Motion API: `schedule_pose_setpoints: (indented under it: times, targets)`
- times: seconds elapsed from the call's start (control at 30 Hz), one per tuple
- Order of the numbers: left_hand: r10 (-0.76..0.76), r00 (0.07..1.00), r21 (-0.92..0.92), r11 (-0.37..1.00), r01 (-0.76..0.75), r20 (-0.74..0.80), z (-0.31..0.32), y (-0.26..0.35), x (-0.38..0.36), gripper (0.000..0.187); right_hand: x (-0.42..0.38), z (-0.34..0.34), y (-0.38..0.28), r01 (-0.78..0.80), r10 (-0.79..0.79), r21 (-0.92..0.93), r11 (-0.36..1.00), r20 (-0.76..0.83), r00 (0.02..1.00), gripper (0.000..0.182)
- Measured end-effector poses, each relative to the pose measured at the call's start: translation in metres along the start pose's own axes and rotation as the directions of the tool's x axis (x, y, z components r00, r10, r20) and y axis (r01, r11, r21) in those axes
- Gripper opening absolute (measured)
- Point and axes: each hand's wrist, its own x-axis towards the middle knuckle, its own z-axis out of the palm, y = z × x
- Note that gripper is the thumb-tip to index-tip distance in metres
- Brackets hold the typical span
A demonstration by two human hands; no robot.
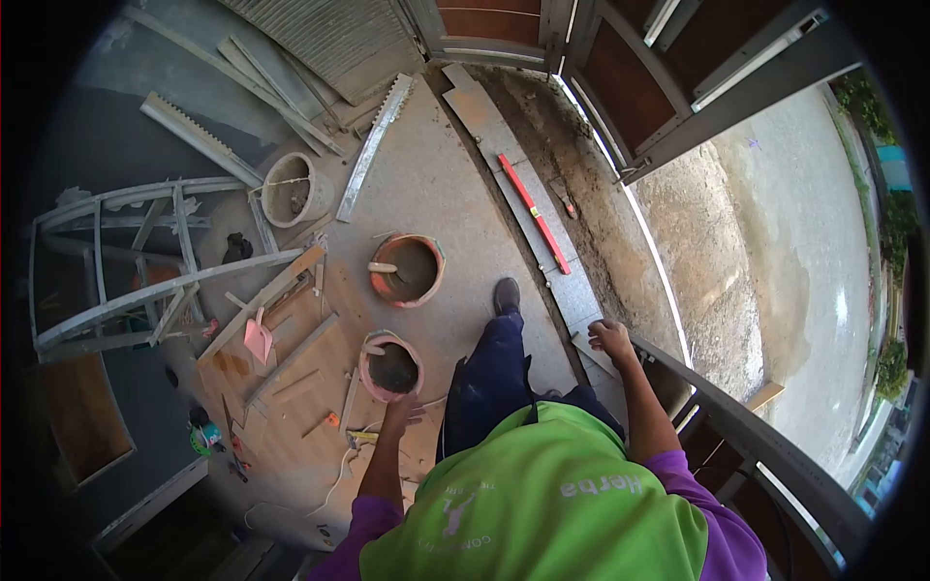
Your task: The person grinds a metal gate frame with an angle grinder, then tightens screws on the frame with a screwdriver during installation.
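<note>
My left hand (402, 414) hangs open just below the nearer pink-rimmed bucket (364, 373), its fingers spread and holding nothing I can see. Grey wet mix and a tool handle show in that bucket. Farther off stands an orange bucket (440, 263), also with grey mix and a trowel-like handle inside. On the other side my right hand (610, 339) is over the row of grey tiles (579, 296), fingers loosely bent and apart, with nothing visible in them. A red spirit level (535, 215) lies lengthwise on the tiles, beyond that hand.
A trowel (564, 198) rests on the soil strip beside the tiles. Metal gate panels (635, 87) stand along the right. To the left are a white bucket (312, 189), a metal frame (97, 310), boards (291, 281), a pink dustpan (258, 337) and a loose cable (334, 484).
</note>
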Motion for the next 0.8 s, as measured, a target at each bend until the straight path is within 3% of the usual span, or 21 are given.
schedule_pose_setpoints:
  times: [0.17,0.33,0.4,0.47,0.53,0.67,0.8]
  targets:
    - [0.05,0.999,-0.067,0.996,-0.05,-0.001,-0.012,0.077,0.014,0.029,0.023,0.012,-0.054,0.008,-0.008,0.016,1.0,0.003,1.0,0.03]
    - [-0.011,1.0,0.066,0.998,0.012,-0.011,-0.005,0.129,0.022,0.04,0.023,-0.007,-0.048,-0.034,0.023,-0.068,0.997,-0.164,0.986,0.032]
    - [-0.014,1.0,0.121,0.992,0.016,-0.017,-0.004,0.14,0.037,0.043,0.013,-0.03,-0.035,0.142,-0.21,-0.287,0.947,-0.22,0.953,0.032]
    - [0.033,0.999,0.141,0.989,-0.039,0.04,-0.003,0.148,0.056,0.044,0.006,-0.057,-0.028,0.109,-0.201,-0.292,0.95,-0.309,0.93,0.033]
    - [0.069,0.994,0.14,0.987,-0.081,0.086,0.001,0.16,0.062,0.047,0.002,-0.081,-0.032,-0.092,0.067,-0.04,0.995,-0.42,0.905,0.034]
    - [0.143,0.977,0.135,0.977,-0.165,0.161,0.014,0.186,0.077,0.051,-0.02,-0.112,-0.049,-0.095,0.146,0.13,0.987,-0.473,0.869,0.035]
    - [0.155,0.975,0.124,0.977,-0.175,0.159,0.021,0.198,0.101,0.054,-0.022,-0.116,-0.071,0.009,0.073,0.156,0.988,-0.512,0.856,0.034]
